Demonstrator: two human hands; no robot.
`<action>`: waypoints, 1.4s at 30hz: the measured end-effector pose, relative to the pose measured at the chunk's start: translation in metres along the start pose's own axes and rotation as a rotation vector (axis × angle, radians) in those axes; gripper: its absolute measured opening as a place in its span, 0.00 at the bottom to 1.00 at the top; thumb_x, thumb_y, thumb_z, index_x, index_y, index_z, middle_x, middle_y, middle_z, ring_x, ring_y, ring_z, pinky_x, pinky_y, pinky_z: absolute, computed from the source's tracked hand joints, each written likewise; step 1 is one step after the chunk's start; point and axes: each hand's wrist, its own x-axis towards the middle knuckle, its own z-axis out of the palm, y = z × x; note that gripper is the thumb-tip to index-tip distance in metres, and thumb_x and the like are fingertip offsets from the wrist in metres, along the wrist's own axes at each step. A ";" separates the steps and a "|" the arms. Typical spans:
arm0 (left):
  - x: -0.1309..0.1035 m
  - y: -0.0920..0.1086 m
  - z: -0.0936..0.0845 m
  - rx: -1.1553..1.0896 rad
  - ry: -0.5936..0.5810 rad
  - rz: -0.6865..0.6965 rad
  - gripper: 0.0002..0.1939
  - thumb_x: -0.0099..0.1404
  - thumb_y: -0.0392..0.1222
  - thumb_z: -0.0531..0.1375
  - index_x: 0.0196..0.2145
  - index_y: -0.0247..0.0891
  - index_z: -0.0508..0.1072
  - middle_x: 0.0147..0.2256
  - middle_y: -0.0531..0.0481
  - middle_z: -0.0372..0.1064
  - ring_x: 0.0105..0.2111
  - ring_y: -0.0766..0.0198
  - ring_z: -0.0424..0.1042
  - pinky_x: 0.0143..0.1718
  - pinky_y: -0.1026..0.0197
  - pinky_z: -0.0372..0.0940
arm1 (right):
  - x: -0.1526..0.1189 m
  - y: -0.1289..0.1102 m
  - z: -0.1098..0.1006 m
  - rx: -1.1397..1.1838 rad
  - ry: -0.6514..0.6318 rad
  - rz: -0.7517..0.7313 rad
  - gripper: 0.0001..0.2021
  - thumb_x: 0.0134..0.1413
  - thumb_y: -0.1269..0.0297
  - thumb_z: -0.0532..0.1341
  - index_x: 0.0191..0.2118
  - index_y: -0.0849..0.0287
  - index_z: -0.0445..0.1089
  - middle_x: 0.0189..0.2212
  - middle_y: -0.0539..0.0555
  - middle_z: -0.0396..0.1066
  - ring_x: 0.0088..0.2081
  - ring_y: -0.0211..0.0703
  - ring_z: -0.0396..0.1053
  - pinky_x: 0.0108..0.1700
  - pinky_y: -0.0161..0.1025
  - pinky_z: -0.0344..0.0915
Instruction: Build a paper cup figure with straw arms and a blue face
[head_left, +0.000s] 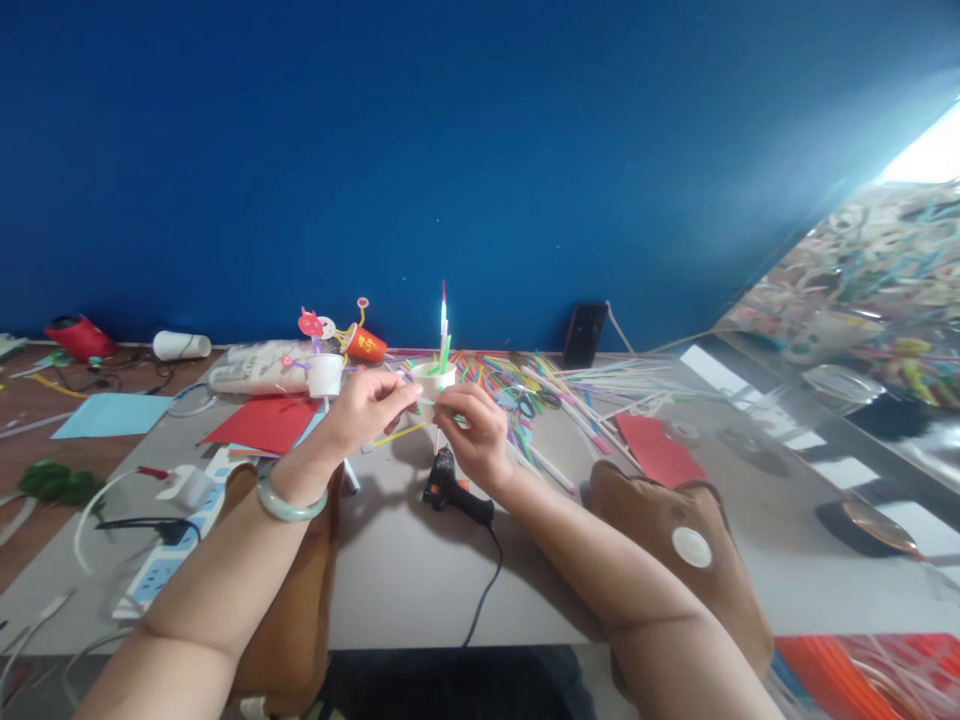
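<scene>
My left hand (pixel 373 408) is closed in a pinch, its thumb and fingertips pressed together, with a jade-green bangle (pixel 291 500) round the wrist. Close on its right, my right hand (pixel 475 432) is pinching too. Between the fingertips shows a small pale piece, too small to name. Just behind the hands stands a white paper cup (pixel 424 372), partly hidden, with green, white and pink sticks rising from it. Below the hands, a black hot glue gun (pixel 450 490) lies on the grey table, its cord running toward the front edge.
Coloured straws and sticks (pixel 487 370) are heaped at the back. A decorated white cup (pixel 325 376) and a tipped red cup (pixel 365 344) stand left. Brown cushions (pixel 675 560) lie under the forearms. A power strip (pixel 161 570) sits left; a phone (pixel 585 335) leans on the blue wall.
</scene>
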 end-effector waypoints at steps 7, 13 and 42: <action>0.000 -0.002 0.000 -0.099 -0.023 -0.032 0.15 0.58 0.45 0.62 0.19 0.37 0.66 0.13 0.57 0.59 0.14 0.74 0.55 0.17 0.68 0.50 | -0.001 0.003 -0.001 -0.059 0.011 -0.072 0.06 0.60 0.74 0.62 0.38 0.55 0.73 0.35 0.52 0.74 0.36 0.38 0.73 0.39 0.36 0.70; 0.001 -0.002 0.000 -0.122 -0.027 -0.046 0.13 0.59 0.45 0.62 0.21 0.36 0.67 0.14 0.57 0.59 0.15 0.74 0.55 0.17 0.68 0.49 | -0.001 0.002 -0.001 -0.087 0.010 -0.050 0.05 0.60 0.72 0.62 0.38 0.56 0.74 0.34 0.53 0.75 0.36 0.39 0.73 0.37 0.36 0.70; 0.005 -0.015 0.011 -0.189 0.118 0.094 0.10 0.63 0.47 0.64 0.30 0.37 0.75 0.17 0.57 0.61 0.18 0.71 0.59 0.20 0.66 0.55 | 0.006 -0.004 0.009 0.504 0.093 0.608 0.09 0.54 0.60 0.68 0.38 0.57 0.71 0.22 0.46 0.72 0.23 0.35 0.72 0.30 0.36 0.73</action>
